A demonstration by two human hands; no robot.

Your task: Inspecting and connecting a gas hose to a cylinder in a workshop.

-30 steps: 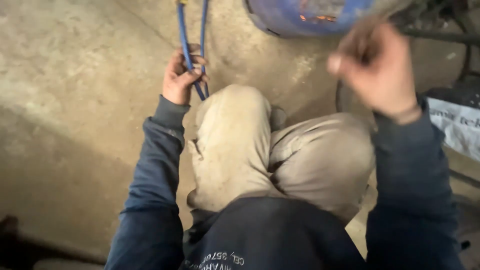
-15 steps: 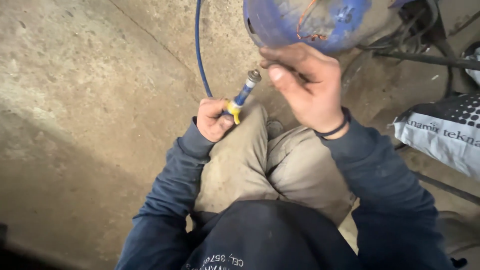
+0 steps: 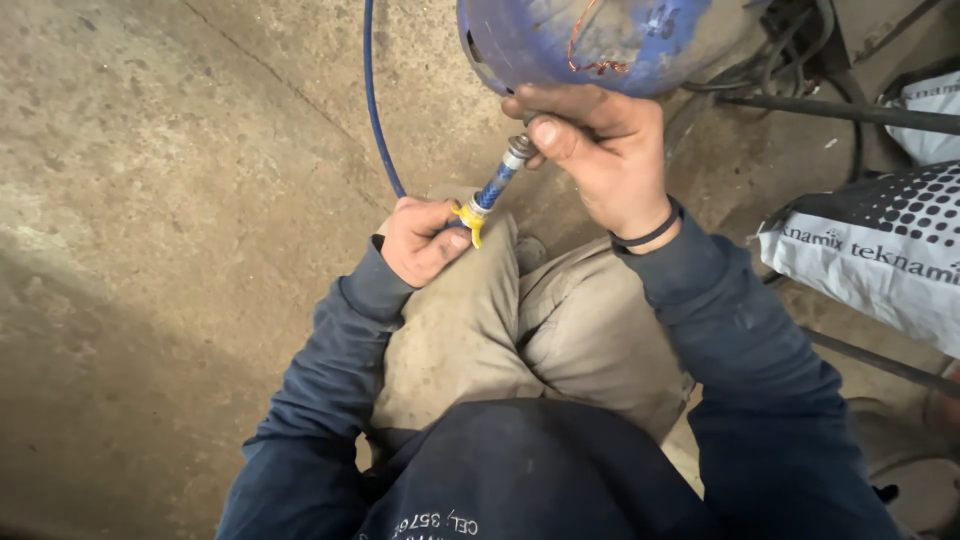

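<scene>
- Head view, looking down on a person crouched on a concrete floor (image 3: 150, 200), knees in beige trousers (image 3: 500, 330) at the centre.
- The left hand (image 3: 420, 240) has its grip closed around the thin blue rubber hose (image 3: 372, 110) just below a yellow plastic collar (image 3: 470, 215); the collar touches the thumb side of the fist.
- From the collar a short blue braided hose end (image 3: 495, 185) tilts up toward 1 o'clock and ends in a small grey metal fitting (image 3: 520, 148).
- The right hand (image 3: 600, 150) pinches that fitting between thumb and fingers, grip narrow and closed on it; a black band (image 3: 648, 236) sits on its wrist.
- The hose runs from the left fist toward 11 o'clock and out of the top edge.
- A round blue metal cylinder (image 3: 560, 40), scuffed, lies at 12 o'clock, just beyond the right hand's knuckles.
- A white printed sack (image 3: 870, 260) lies at 3 o'clock, with dark metal rods (image 3: 840, 112) near it.
</scene>
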